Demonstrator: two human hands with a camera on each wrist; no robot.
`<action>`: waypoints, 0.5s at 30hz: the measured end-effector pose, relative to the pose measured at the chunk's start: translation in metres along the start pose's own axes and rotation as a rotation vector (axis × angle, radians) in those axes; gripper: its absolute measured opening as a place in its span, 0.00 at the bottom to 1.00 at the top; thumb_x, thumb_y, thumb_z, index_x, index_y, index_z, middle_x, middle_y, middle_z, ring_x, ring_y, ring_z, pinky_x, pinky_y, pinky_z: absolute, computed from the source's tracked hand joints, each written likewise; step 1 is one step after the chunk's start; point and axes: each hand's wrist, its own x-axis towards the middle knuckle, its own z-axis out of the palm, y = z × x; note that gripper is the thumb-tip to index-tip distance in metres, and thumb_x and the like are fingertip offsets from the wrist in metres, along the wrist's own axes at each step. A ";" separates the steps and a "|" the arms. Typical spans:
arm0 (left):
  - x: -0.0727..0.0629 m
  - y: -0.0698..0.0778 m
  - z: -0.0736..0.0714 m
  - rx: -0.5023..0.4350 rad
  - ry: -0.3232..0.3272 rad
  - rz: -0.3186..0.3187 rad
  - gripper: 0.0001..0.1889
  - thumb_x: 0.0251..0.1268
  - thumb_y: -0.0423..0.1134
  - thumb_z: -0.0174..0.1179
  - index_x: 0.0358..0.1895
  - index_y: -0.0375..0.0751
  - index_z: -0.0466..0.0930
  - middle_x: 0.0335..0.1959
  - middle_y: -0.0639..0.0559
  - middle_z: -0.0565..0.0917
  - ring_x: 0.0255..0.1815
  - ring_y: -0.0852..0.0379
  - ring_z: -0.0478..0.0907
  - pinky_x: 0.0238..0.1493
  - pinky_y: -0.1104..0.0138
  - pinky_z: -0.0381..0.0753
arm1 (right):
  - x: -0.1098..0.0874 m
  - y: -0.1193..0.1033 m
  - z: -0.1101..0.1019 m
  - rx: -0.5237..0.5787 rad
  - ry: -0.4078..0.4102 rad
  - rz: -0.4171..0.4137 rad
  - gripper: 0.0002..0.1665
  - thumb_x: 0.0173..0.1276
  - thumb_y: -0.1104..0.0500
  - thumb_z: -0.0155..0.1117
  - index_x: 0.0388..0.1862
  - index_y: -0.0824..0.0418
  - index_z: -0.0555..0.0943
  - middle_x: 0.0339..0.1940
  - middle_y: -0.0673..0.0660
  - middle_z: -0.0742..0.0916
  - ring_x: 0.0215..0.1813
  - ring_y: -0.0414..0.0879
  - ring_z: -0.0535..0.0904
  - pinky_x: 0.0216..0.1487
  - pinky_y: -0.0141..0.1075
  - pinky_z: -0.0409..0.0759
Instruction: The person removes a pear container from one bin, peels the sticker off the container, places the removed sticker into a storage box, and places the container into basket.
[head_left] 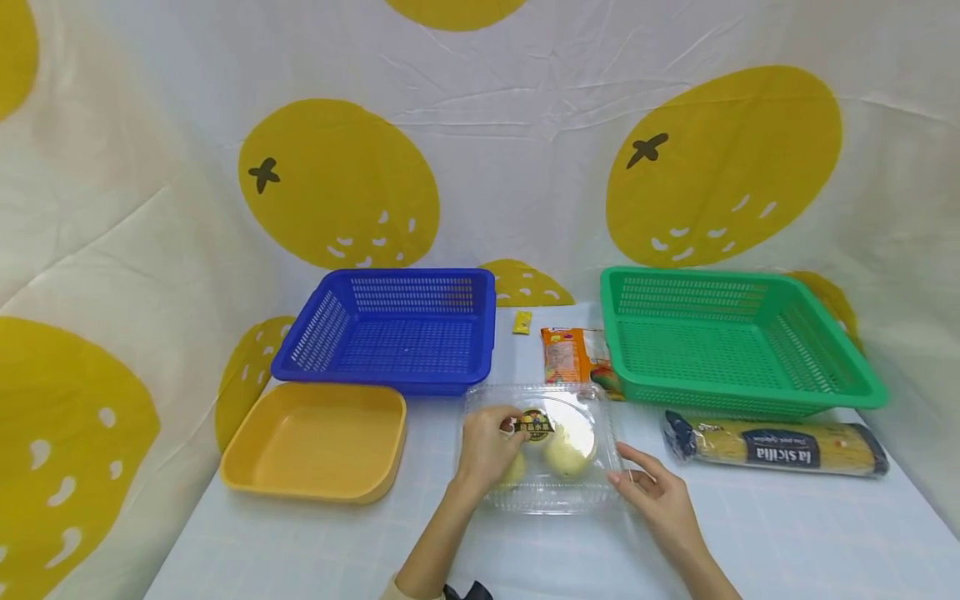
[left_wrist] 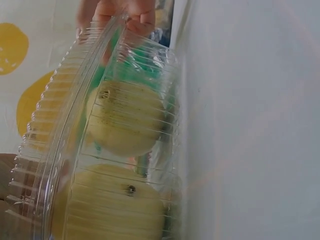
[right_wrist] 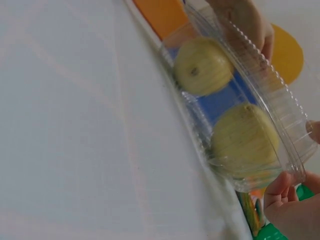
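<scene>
The left grip (head_left: 483, 447) is over the lid of a clear plastic container (head_left: 551, 498), its thumb and forefinger bent and set close together at the left edge of a dark label (head_left: 533, 426); I cannot tell whether they pinch that edge or only touch it. The right grip (head_left: 660, 492) is nearly closed, thumb and fingers pinching the rim at the container's near right corner. The container sits on the tabletop (head_left: 375, 550) between the two grips, and through its ribbed wall two pale yellow round fruits can be seen, one (head_left: 567, 457) just right of the left grip and the other (head_left: 513, 472) partly hidden by it. Well left of the left grip is a yellow-orange tub (head_left: 315, 492), with a blue basket (head_left: 405, 387) beyond the grip and to its left. Beyond the right grip stands a green basket (head_left: 750, 398), and to that grip's right lies a pack of pasta (head_left: 780, 447). An orange packet (head_left: 566, 354) lies beyond both grips, past the container's far edge, with a small yellow sachet (head_left: 522, 323) farther off.
</scene>
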 end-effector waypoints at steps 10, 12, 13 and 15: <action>-0.001 -0.001 0.001 0.077 -0.035 0.022 0.08 0.42 0.32 0.73 0.30 0.36 0.86 0.26 0.49 0.85 0.29 0.56 0.77 0.36 0.66 0.74 | -0.001 0.001 0.001 -0.003 0.011 0.026 0.27 0.62 0.67 0.64 0.60 0.73 0.72 0.50 0.36 0.80 0.38 0.32 0.80 0.37 0.26 0.80; -0.001 -0.001 0.002 0.076 -0.041 0.014 0.09 0.42 0.31 0.73 0.30 0.36 0.86 0.26 0.49 0.85 0.29 0.57 0.77 0.36 0.67 0.74 | 0.000 0.001 0.000 0.006 0.010 0.015 0.27 0.62 0.67 0.64 0.59 0.73 0.72 0.50 0.36 0.80 0.38 0.33 0.80 0.36 0.26 0.80; 0.000 -0.001 0.002 0.074 -0.041 0.010 0.09 0.42 0.31 0.73 0.30 0.36 0.86 0.26 0.49 0.85 0.28 0.57 0.77 0.36 0.67 0.74 | 0.000 0.002 0.000 0.015 0.007 0.007 0.27 0.61 0.68 0.64 0.59 0.74 0.72 0.50 0.37 0.80 0.37 0.33 0.80 0.36 0.26 0.80; -0.001 -0.001 0.001 0.074 -0.038 0.007 0.09 0.42 0.31 0.73 0.30 0.36 0.86 0.25 0.49 0.85 0.28 0.57 0.76 0.35 0.67 0.74 | 0.001 0.003 0.000 0.031 -0.001 -0.009 0.27 0.61 0.68 0.64 0.59 0.75 0.71 0.50 0.37 0.80 0.37 0.33 0.80 0.35 0.26 0.80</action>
